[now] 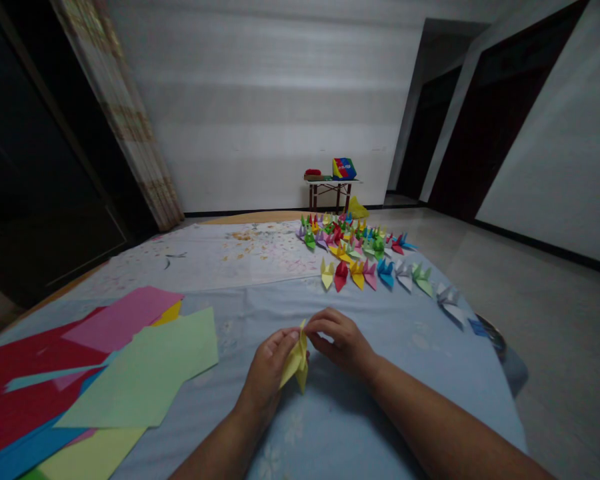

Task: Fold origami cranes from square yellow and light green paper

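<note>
Blue cloth [380,347] under pointed, folded yellow paper [296,363].

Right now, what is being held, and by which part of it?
A folded yellow paper piece, held by both hands: the left hand grips its lower body, and the right hand pinches its upper tip with the fingers.
</note>
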`<state>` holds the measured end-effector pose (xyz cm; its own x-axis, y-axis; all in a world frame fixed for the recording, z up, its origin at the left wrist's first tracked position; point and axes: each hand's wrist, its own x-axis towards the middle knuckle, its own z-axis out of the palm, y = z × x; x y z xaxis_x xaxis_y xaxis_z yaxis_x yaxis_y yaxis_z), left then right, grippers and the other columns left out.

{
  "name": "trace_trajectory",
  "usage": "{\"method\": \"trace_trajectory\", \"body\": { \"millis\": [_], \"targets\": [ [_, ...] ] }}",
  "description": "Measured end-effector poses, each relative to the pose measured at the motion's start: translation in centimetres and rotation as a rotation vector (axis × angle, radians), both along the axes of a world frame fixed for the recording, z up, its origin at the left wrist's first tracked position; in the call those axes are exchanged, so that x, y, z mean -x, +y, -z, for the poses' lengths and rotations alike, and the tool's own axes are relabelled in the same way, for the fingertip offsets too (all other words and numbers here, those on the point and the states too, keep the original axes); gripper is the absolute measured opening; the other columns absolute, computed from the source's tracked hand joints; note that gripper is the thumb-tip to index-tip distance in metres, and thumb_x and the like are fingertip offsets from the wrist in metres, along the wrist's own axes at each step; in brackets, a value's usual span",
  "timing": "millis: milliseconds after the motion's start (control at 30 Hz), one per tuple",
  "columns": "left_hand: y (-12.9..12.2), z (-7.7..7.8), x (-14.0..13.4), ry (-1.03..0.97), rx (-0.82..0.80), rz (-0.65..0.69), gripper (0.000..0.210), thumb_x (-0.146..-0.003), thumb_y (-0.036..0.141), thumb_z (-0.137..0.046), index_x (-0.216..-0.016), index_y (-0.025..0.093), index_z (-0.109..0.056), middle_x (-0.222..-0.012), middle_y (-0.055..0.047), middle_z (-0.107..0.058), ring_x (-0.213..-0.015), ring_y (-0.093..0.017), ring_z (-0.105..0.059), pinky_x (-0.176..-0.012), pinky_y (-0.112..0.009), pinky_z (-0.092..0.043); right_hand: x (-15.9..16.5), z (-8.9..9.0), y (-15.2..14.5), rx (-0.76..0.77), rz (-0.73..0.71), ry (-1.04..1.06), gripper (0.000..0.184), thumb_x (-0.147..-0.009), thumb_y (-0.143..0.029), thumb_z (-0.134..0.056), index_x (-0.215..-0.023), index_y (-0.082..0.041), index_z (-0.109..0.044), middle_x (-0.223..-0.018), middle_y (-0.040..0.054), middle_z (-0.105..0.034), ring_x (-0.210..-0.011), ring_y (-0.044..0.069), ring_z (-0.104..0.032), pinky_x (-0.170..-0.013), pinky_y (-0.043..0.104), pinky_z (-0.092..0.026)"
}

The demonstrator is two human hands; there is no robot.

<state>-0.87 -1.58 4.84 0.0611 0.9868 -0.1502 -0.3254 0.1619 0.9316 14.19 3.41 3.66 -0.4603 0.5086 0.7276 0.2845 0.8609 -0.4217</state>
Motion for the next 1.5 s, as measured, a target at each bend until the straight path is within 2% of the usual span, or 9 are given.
{"method": "trace_trajectory", "body": {
  "millis": [200,433,700,1067,1267,1500],
  "targets": [
    [0.3,0.3,0.1,0.021,-0.008,0.026,0.033,-0.069,0.042,-0.064,-0.084,0.013,-0.063,-0.060,-0.001,-0.061,-0.054,-0.012,-0.054,-0.054,-0.022,-0.041,0.0,-0.5,-0.3,0.010,-0.016,-0.008,0.012,-0.081,-0.016,-0.050,-0.088,-0.019,-0.059,-0.081,0.0064,-0.060,-0.075,0.014,-0.056,-0.068,0.025,-0.048],
    [0.4,0.8,0.1,0.057,-0.064,-0.038,0.038,-0.059,0.040,-0.073,-0.084,0.013,-0.063,-0.067,-0.001,-0.062,-0.058,-0.011,-0.054,-0.056,-0.021,-0.040,0.2,-0.9,-0.9,0.022,0.011,-0.005,0.013,-0.078,-0.018,-0.052,-0.090,-0.019,-0.056,-0.082,0.0067,-0.059,-0.078,0.016,-0.055,-0.069,0.028,-0.047],
    [0.2,0.4,0.1,0.100,-0.100,-0.083,0.035,-0.062,0.037,-0.072,-0.086,0.014,-0.062,-0.071,-0.002,-0.064,-0.063,-0.013,-0.056,-0.059,-0.022,-0.042,0.3,-0.8,-1.1,0.038,0.018,0.058,0.016,-0.077,-0.019,-0.054,-0.092,-0.019,-0.056,-0.083,0.0068,-0.059,-0.079,0.016,-0.055,-0.071,0.029,-0.046],
    [0.2,0.5,0.1,0.156,-0.157,-0.105,0.032,-0.064,0.040,-0.069,-0.086,0.017,-0.064,-0.076,-0.002,-0.066,-0.064,-0.013,-0.058,-0.058,-0.022,-0.042,0.4,-1.2,-1.4,0.076,0.057,0.105,0.011,-0.078,-0.022,-0.054,-0.088,-0.019,-0.058,-0.076,0.0052,-0.058,-0.072,0.015,-0.054,-0.065,0.028,-0.045],
    [0.1,0.4,0.3,0.277,-0.227,-0.118,0.029,-0.068,0.037,-0.066,-0.089,0.018,-0.063,-0.086,-0.004,-0.067,-0.075,-0.017,-0.060,-0.066,-0.024,-0.044,0.6,-1.4,-1.5,0.195,0.094,0.112,0.007,-0.078,-0.023,-0.054,-0.078,-0.017,-0.057,-0.070,0.0026,-0.054,-0.065,0.013,-0.051,-0.060,0.025,-0.043],
    [-0.1,0.5,0.3,0.421,-0.323,-0.131,0.023,-0.074,0.035,-0.060,-0.090,0.019,-0.063,-0.088,-0.004,-0.064,-0.083,-0.018,-0.058,-0.072,-0.024,-0.043,0.7,-1.4,-1.2,0.468,0.093,0.148,0.020,-0.081,-0.029,-0.049,-0.068,-0.016,-0.056,-0.062,-0.0010,-0.051,-0.059,0.010,-0.047,-0.056,0.021,-0.039]
  ]
}}
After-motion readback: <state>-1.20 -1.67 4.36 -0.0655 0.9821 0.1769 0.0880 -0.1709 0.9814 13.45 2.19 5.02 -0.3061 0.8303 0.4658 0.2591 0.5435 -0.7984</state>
